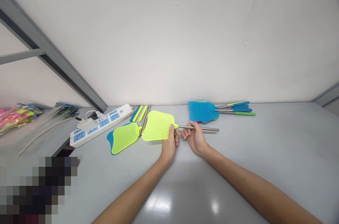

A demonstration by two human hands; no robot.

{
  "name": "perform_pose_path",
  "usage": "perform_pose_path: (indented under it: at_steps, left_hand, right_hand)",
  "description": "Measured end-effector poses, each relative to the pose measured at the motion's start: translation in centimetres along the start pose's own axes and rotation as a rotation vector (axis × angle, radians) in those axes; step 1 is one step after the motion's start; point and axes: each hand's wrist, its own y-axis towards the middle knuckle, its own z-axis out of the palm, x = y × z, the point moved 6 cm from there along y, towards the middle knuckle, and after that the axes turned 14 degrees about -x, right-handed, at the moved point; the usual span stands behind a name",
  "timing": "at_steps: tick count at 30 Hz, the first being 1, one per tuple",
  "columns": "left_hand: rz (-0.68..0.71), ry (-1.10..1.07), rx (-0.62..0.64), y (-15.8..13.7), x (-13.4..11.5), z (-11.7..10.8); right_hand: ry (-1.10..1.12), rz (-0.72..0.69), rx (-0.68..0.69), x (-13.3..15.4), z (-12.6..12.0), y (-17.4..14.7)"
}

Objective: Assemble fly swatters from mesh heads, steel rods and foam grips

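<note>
My left hand (pixel 171 142) is closed on the neck of a neon-yellow fly swatter head (pixel 159 125), thumb on top. A bare metal rod (pixel 212 129) runs right from that neck, and my right hand (pixel 195 139) pinches it between thumb and fingers. The rod's right end shows no coloured grip. On the table to the left lies another yellow swatter head (pixel 125 138), partly covering a blue swatter head (pixel 109 137). Near them are loose yellow grip sleeves (pixel 143 113), a blue grip sleeve (pixel 135 114) and bare metal rods (pixel 144 121), partly hidden.
Behind my right hand lies a stack of fly swatters (pixel 202 111) with blue and green handles (pixel 245 113). A white power strip (pixel 103 125) with plugs and a cord (pixel 45 130) sits at left. Beyond are plastic-wrapped packs (pixel 19 116). A wall (pixel 185 40) borders the grey table (pixel 278 139).
</note>
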Motion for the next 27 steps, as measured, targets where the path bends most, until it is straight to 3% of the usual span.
perform_pose_path:
  at_steps: [16, 27]
  left_hand:
    - [0.043, 0.08, 0.055, 0.0, -0.42, -0.12]
    - [0.057, 0.052, 0.029, 0.05, -0.33, -0.21]
  right_hand:
    - [0.036, 0.028, -0.024, -0.1, -0.43, 0.42]
    - [0.04, 0.034, -0.031, -0.24, -0.47, 0.49]
